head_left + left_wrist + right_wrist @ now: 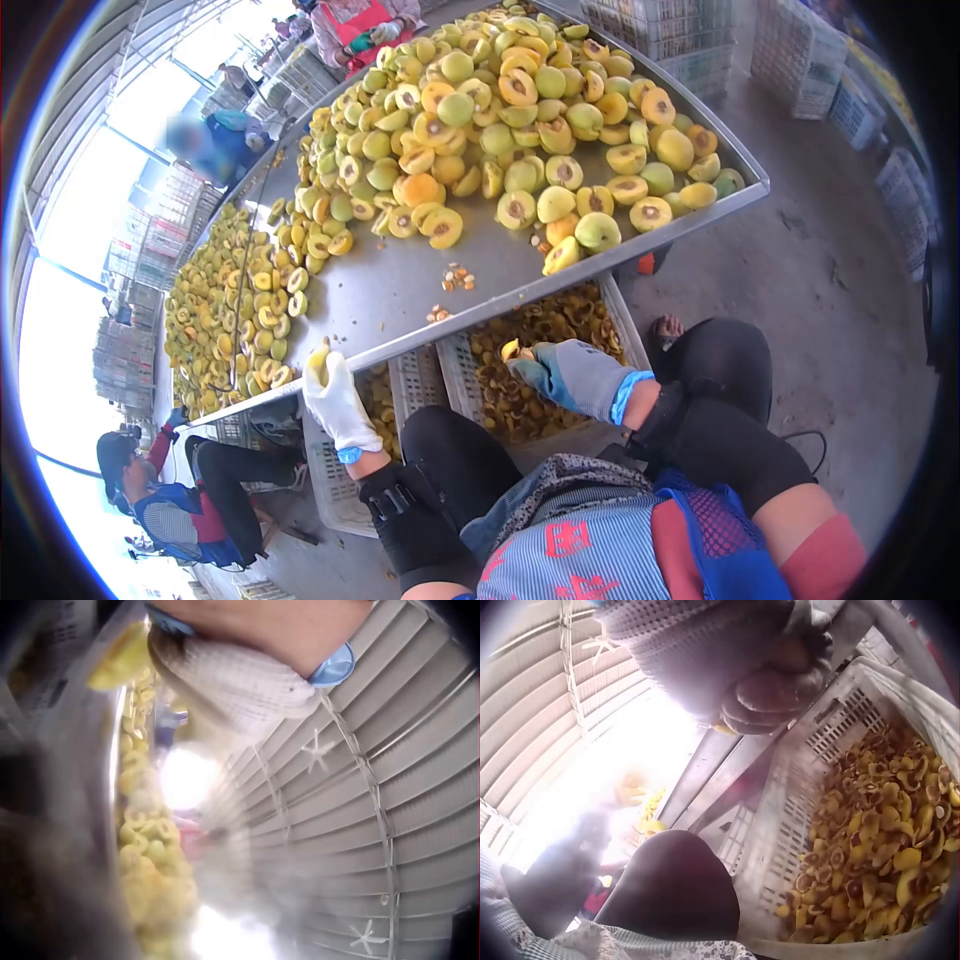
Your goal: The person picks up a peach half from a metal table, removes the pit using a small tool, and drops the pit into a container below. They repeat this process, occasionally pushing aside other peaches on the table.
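The left hand (340,403), in a white glove, holds a yellow-green fruit piece (319,362) at the metal table's front edge; a yellow piece (121,658) also shows by that glove (232,686) in the left wrist view. In a grey-blue glove, the right hand (577,377) has its fingers curled round an orange-yellow piece (513,350) above a crate of fruit pieces (540,335). From the right wrist, the gloved fingers (769,697) look curled, with a sliver of yellow under them. Halved fruits with brown centres (520,130) are heaped on the table (390,290).
Small pits (458,278) lie near the table's front edge. Below it stand white crates (335,480), one (772,855) beside the person's knee. Another person (180,500) sits at the left; others stand behind the table. Stacked crates (800,60) are at the back right.
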{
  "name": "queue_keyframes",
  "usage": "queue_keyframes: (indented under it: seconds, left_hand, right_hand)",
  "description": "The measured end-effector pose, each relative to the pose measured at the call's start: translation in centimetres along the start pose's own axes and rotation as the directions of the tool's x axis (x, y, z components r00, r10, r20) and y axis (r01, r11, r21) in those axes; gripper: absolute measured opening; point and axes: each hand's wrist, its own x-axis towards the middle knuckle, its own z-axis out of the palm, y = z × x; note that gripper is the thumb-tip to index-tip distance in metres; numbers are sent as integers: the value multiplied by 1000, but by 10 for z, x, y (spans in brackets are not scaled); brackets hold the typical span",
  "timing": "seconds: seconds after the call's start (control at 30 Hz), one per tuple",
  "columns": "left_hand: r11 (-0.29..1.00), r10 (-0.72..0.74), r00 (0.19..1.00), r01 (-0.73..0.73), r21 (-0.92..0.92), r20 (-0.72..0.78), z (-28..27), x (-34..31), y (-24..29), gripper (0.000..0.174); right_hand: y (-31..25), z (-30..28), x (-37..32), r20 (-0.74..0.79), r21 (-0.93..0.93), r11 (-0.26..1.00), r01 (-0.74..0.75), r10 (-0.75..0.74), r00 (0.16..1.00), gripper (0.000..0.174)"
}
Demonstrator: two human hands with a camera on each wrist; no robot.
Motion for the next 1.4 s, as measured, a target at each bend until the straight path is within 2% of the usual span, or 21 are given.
queue_keyframes:
  seconds: [0.03, 0.1, 0.13, 0.2, 0.27, 0.33, 0.37, 0.43, 0.53, 0.57, 0.63, 0.73, 0.77, 0.83, 0.87, 0.9, 0.93, 1.03, 1.13, 1.27, 1.4]
  left_hand:
    - [923, -258, 964, 266, 279, -65, -4, -7, 25, 29]
    - [820, 185, 982, -135, 556, -34, 0, 19, -4, 33]
    - [911, 172, 984, -174, 374, 38, 22, 22, 2, 36]
    - [912, 315, 917, -364, 192, 243, 75, 44, -7, 45]
    - [876, 241, 852, -397, 273, 465, 129, 41, 30, 52]
    - [756, 337, 774, -562, 336, 537, 183, 62, -8, 57]
    - [691, 240, 740, -585, 425, 628, 202, 67, -14, 53]
    - [600, 125, 716, -606, 522, 687, 214, 51, 1, 47]
    - [482, 7, 663, -658, 579, 748, 221, 37, 8, 54]
    - [457, 43, 646, -691, 560, 762, 226, 41, -14, 52]
    - [549, 97, 661, -659, 514, 744, 208, 27, 9, 45]
    - [872, 33, 787, -324, 367, 616, 175, 23, 29, 37]
    - [997, 73, 845, -62, -39, 529, 166, 15, 28, 28]
    - [920, 27, 850, 185, -345, 525, 146, -4, 33, 25]
    - [903, 50, 863, 176, -392, 503, 136, -18, 41, 28]
    - [914, 4, 892, 179, -363, 451, 130, -32, 50, 26]
    - [968, 60, 922, 40, -248, 384, 129, -37, 37, 23]
    - [958, -36, 909, 149, -243, 416, 125, -64, 38, 30]
    - [786, -203, 815, 466, -406, 543, 116, -82, 47, 40]
    - [605, -220, 802, 559, -567, 555, 122, -102, 52, 47]
    - [665, -191, 834, 498, -557, 518, 121, -104, 48, 47]
  right_hand:
    - [-3, -1, 1, -15, -45, 999, -5, 4, 1000, 46]
    - [-7, -4, 7, -51, -143, 990, -19, 12, 999, 42]
    - [-6, -3, 8, -54, -142, 990, -10, 2, 999, 41]
    - [-6, 0, 11, -58, -177, 984, -8, -2, 998, 41]
    - [1, 2, 13, -73, -235, 972, -1, -16, 997, 39]
    - [4, 1, 11, -109, -250, 968, -15, -12, 994, 38]
    - [4, -1, 11, -128, -259, 966, -23, -10, 992, 37]
    - [2, -3, 8, -186, -281, 959, -47, -7, 982, 35]
    - [-1, -5, 10, -242, -304, 953, -4, -74, 967, 34]
    - [7, -3, 12, -253, -318, 948, 7, -91, 963, 32]
    - [10, 3, 12, -282, -313, 950, 20, -112, 953, 32]
    - [-16, -10, 7, -268, -123, 989, 87, -118, 956, 28]
    - [-14, -6, 10, -285, -13, 982, 187, -182, 941, 26]
    - [-9, 5, 13, -294, 251, 930, 269, -192, 936, 20]
    - [-13, 6, 13, -325, 320, 896, 309, -203, 924, 29]
    - [-24, 4, 11, -303, 352, 886, 301, -197, 932, 22]
    - [-25, 9, 14, -312, 411, 854, 317, -195, 930, 25]
    - [-30, 12, 20, -279, 377, 896, 235, -132, 951, 31]
    - [-18, 22, 26, -224, 335, 929, 157, -83, 971, 47]
    - [-13, 29, 34, -177, 469, 874, 130, -51, 983, 50]
    - [-7, 37, 34, -170, 487, 861, 148, -73, 983, 52]
